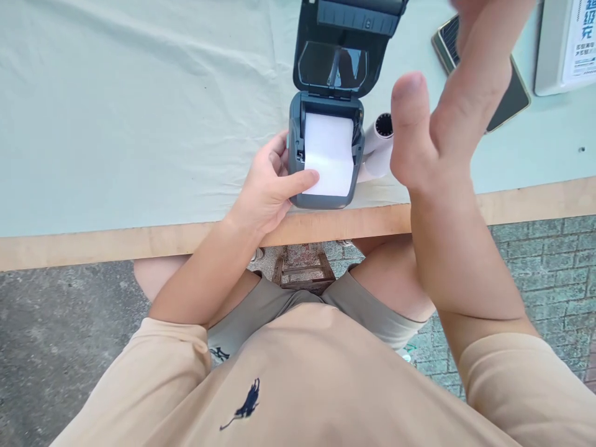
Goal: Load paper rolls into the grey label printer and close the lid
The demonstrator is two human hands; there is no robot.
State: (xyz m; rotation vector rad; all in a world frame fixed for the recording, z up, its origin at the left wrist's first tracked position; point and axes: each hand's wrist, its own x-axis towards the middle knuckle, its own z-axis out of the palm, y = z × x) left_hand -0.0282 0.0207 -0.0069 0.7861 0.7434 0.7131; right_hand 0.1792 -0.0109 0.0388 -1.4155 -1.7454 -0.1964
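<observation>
A dark label printer (326, 202) lies near the table's front edge with its lid (333, 62) swung up and back. White label paper (329, 146) fills its compartment, the loose end spread over the front. My left hand (279, 177) grips the printer's left side, its thumb pressing on the paper. My right hand (454, 118) is raised to the right, nearer the camera, thumb apart from the fingers. Nothing shows in it, though its fingertips are blurred and cut off by the top edge. White paper rolls (378, 146) rest against the printer's right side.
A dark phone (510, 102) lies on the table behind my right hand. At the top right is a white and grey box (556, 68) with printed writing. A pale cloth (139, 124) covers the table, whose wooden front edge (88, 243) runs above my lap.
</observation>
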